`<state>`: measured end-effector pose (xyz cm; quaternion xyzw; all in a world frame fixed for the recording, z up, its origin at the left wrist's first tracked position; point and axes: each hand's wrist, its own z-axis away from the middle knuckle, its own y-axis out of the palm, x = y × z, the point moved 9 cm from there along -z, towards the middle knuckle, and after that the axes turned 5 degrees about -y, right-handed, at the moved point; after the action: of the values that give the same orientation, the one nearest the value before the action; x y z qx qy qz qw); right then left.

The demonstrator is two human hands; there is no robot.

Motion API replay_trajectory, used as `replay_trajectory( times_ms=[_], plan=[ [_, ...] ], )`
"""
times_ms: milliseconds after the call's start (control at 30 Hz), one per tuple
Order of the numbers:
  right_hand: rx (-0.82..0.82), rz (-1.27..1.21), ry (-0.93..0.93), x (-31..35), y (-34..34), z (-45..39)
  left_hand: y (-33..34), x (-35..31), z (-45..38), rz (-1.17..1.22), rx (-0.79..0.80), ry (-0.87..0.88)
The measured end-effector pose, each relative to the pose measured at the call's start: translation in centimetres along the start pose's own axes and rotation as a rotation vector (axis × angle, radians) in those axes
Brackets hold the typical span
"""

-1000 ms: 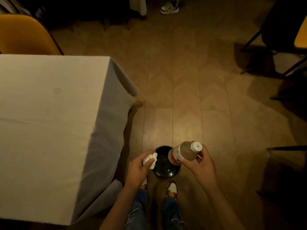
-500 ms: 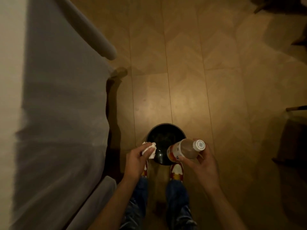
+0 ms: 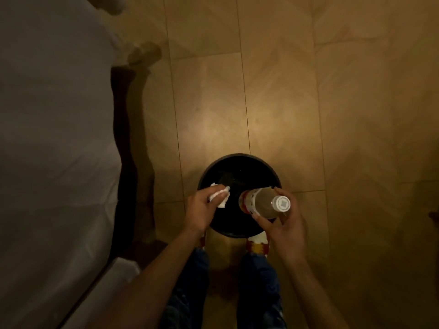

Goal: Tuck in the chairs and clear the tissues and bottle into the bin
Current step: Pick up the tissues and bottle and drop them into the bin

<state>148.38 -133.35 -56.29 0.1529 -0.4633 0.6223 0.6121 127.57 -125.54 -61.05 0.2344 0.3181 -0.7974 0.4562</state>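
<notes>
Two hands hang over a round black bin (image 3: 240, 160) that stands on the wooden floor (image 3: 285, 91), and we look almost straight down into it. Our left hand (image 3: 202, 210) pinches crumpled white tissues (image 3: 219, 194) between thumb and fingertips, and they sit above the left inner edge of the bin's mouth. Our right hand (image 3: 285, 230) grips a clear bottle (image 3: 260, 203) with a white cap and a red and yellow label. Thumb and fingers curl round its upper body, near the cap.

The bottle's long axis tilts: the cap points up toward us and slightly right, while the base points down and left into the dark opening. Most of the bottle lies over the bin's right half, with the cap close above the right rim.

Both items appear placed for a drop, so we judge that letting go is the next move. The tissues sit nearer the rim than the centre and might catch the edge.

Our two shoes (image 3: 257, 244) stand just behind the bin. A worktop draped in a pale cloth (image 3: 54, 138) fills the left side. No chairs are visible.
</notes>
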Motion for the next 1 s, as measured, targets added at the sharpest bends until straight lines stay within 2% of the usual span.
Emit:
replay_trajectory(
  times_ms=[267, 400, 533, 667, 1000],
  plan=[
    [0.003, 0.113, 0.031, -5.0, 3.8, -4.2, 2.9, 3.6, -5.4, -0.062, 0.007, 0.006],
    [0.012, 0.133, 0.044, -6.7, 4.8, -5.4, 3.9, 4.4, -7.1, -0.164, 0.015, 0.035],
    [0.050, 0.121, 0.051, -7.6, 5.6, -5.7, 4.7, 5.8, -8.2, -0.249, 0.014, -0.012],
    [0.040, 0.129, 0.036, -7.3, 5.2, -4.9, 4.2, 5.5, -7.8, -0.326, -0.016, 0.002],
    [-0.017, 0.059, 0.019, -3.1, 1.5, -1.1, 1.6, 1.0, -2.2, -0.307, -0.069, 0.055]
  ],
)
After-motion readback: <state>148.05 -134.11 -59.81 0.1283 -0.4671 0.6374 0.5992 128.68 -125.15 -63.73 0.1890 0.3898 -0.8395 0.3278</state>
